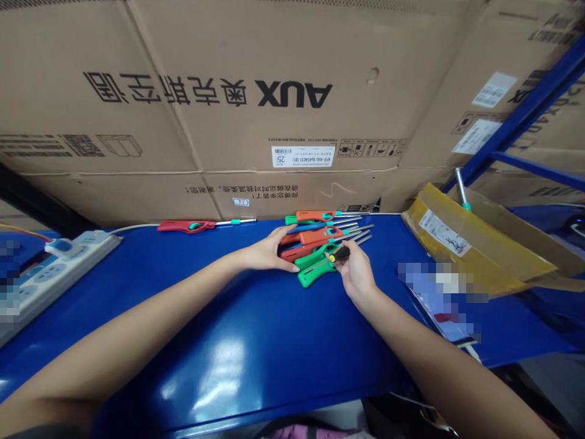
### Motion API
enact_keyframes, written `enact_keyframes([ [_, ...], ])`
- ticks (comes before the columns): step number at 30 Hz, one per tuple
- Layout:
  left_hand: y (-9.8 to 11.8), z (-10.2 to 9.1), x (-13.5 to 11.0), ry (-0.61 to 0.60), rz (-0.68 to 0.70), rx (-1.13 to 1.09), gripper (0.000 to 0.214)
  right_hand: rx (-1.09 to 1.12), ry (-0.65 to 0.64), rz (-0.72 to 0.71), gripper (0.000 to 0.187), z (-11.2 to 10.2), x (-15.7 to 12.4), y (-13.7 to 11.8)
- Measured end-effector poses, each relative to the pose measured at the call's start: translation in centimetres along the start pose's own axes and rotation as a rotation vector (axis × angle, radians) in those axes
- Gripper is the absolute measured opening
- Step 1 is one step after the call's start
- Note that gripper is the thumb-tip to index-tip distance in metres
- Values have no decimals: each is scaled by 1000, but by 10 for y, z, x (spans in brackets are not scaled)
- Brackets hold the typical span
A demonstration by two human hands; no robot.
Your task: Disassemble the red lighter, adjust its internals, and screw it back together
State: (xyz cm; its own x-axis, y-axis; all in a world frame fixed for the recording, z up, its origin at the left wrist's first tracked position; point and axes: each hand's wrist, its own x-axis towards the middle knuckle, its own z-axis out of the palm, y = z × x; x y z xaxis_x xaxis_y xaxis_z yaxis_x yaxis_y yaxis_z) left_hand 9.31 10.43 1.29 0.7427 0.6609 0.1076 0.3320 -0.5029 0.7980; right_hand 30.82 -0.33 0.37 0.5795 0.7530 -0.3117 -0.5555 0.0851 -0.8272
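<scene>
Lighters (pixel 315 236) are mostly gathered on the tabletop (pixel 274 329) and touched by the spread left hand (pixel 267 252); one red lighter (pixel 185 227) is left apart, while a screwdriver (pixel 340 254) is gripped by the right hand (pixel 358 269).

- Before the lighter pile (pixel 315 236): wide open blue shelf (pixel 283 353), passable between the forearms (pixel 173 299).
- Behind the pile: cardboard wall (pixel 205 134), blocking.
- Left of the pile: left hand (pixel 269 251), farther off a power strip (pixel 50 274).
- Right of the pile: right hand (pixel 359 271), then yellow box (pixel 475 244).
</scene>
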Motion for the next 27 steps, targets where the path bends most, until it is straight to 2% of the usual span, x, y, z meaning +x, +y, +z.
enact_keyframes([
  [7, 0, 26, 30, 42, 137, 44, 95, 35, -25, -15, 17, -2, 3, 0],
  [10, -1, 26, 44, 170, 140, 111, 77, 69, -24, -43, 16, 0, 2, 1],
  [14, -1, 14, 64, 361, 58, 261, 38, 110, -33, -88, 19, 4, 1, 4],
  [16, -2, 8, 75, 351, 23, 332, 32, 119, -37, -102, 20, 6, 1, 5],
  [20, -3, 4, 93, 250, -22, 425, 35, 123, -43, -117, 20, 6, 3, 6],
  [27, -3, 4, 101, 162, -31, 487, 36, 118, -41, -121, 23, 5, 4, 7],
])
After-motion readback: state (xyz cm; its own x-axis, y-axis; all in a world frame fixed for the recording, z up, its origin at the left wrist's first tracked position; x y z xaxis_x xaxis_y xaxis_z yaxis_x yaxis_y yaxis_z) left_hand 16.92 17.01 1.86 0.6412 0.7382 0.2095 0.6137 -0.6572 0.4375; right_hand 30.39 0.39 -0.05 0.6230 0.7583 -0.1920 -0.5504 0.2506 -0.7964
